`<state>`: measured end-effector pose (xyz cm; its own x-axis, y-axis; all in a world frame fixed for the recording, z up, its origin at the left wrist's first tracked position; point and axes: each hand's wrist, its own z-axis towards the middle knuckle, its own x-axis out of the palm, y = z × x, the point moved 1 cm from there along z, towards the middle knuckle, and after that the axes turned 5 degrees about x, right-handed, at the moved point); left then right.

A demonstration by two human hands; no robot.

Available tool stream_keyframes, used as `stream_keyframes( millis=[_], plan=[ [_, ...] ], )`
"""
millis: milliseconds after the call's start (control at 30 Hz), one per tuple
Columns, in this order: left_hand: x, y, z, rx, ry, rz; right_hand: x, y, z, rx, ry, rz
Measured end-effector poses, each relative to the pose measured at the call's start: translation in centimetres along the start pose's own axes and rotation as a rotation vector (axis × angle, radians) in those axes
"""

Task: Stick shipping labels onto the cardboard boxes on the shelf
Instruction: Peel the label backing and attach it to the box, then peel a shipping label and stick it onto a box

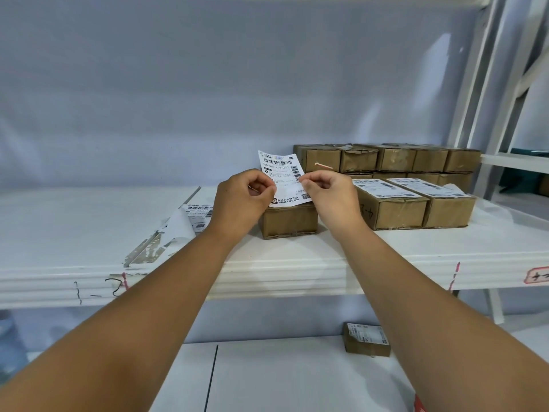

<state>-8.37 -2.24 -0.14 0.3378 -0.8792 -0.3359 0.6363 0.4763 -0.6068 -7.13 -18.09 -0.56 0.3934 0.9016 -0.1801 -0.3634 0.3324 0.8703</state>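
Pinching shipping label (283, 176) with left hand (242, 200) and right hand (328, 197), above cardboard box (289, 220)

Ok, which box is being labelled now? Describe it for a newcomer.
On the white shelf, find the two labelled boxes side by side near the front. Left of them one small cardboard box stands apart, below the label pinched by the left hand and right hand. Its neighbours already wear labels flat on top.

Open shelf (74, 227) stretches left, with only flat label sheets (199, 212) lying there. To the right, two labelled boxes (392, 209) and stacked boxes (395, 159) behind them block passage; shelf uprights (475, 84) close the far right.
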Motion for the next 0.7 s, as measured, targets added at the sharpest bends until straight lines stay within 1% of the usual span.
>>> stream_keyframes(
  millis=[233, 367, 533, 700],
  plan=[
    [0.06, -0.12, -0.13, 0.021, 0.01, 0.005, 0.11, 0.15, -0.22, -0.028, -0.028, -0.079],
    [0.08, -0.18, -0.26, 0.048, 0.06, 0.022, 0.08, 0.34, -0.48, -0.047, -0.011, -0.11],
    [0.09, -0.25, -0.35, 0.065, 0.067, 0.027, 0.07, 0.49, -0.68, -0.081, -0.007, -0.173],
    [0.13, -0.2, -0.38, 0.131, 0.073, 0.105, -0.01, 0.67, -0.94, -0.094, 0.003, -0.223]
  ],
)
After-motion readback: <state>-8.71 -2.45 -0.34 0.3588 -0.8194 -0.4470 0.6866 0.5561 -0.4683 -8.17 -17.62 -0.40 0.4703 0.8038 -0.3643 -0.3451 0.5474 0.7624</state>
